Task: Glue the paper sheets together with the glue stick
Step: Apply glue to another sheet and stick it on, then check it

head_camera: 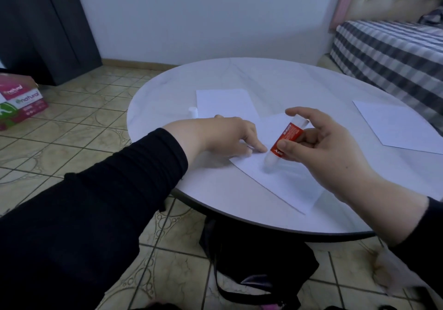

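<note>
Glue stick [285,139], red with a white uncapped end, sits slanted at the centre of the frame, pinched between the thumb and curled fingers [309,137] of the right hand [328,146], its tip touching or just above the near paper sheet [275,180]. The left hand [225,134] presses that sheet onto the round bench [239,74], fingers bent down at the paper's left corner. A second sheet [225,103] lies just behind, a third sheet [398,127] well apart at the right edge, and a white cap [193,112] stands left of the second sheet. Likely risks: the sheet could wrinkle or slide if the left hand lifts while the stick drags, and glue could smear onto the bench if a stroke runs past the paper's edge.
</note>
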Action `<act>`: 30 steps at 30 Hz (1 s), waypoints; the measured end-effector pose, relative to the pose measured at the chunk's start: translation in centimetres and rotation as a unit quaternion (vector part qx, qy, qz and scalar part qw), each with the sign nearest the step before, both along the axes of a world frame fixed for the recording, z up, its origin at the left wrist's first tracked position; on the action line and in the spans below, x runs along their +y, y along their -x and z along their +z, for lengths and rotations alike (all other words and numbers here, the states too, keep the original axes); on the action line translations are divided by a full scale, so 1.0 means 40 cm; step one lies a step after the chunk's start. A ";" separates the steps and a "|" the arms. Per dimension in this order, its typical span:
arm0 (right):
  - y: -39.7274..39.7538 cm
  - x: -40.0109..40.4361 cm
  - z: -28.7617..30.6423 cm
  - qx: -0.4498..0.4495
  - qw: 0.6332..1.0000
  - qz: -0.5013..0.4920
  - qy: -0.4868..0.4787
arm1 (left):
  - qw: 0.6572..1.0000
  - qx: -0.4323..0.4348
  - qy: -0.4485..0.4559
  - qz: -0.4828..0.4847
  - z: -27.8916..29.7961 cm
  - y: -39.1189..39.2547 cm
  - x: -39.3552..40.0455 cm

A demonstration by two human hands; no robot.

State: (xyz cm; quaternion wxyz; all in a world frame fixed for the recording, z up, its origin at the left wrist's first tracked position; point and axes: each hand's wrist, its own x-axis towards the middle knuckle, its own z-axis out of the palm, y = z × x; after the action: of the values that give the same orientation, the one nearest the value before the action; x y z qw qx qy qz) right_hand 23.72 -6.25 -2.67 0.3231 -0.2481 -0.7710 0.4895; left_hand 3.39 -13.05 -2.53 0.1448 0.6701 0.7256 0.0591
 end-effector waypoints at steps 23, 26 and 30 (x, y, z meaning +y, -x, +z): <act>0.026 -0.057 -0.048 -0.015 0.998 0.010 -0.061 | 0.994 -0.101 -0.019 0.024 -0.033 0.015 -0.033; 0.022 -0.055 -0.044 -0.044 0.996 0.020 -0.071 | 0.996 -0.087 -0.021 0.024 -0.035 0.013 -0.033; -0.002 -0.050 -0.023 -0.020 0.998 0.047 -0.026 | 0.997 -0.071 -0.021 0.018 -0.033 0.010 -0.031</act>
State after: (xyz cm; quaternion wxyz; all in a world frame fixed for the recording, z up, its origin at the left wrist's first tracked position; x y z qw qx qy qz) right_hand 23.79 -8.25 -3.58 0.2907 -0.2132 -0.8007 0.4785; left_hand 2.98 -14.29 -3.85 0.1807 0.6542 0.7239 0.1239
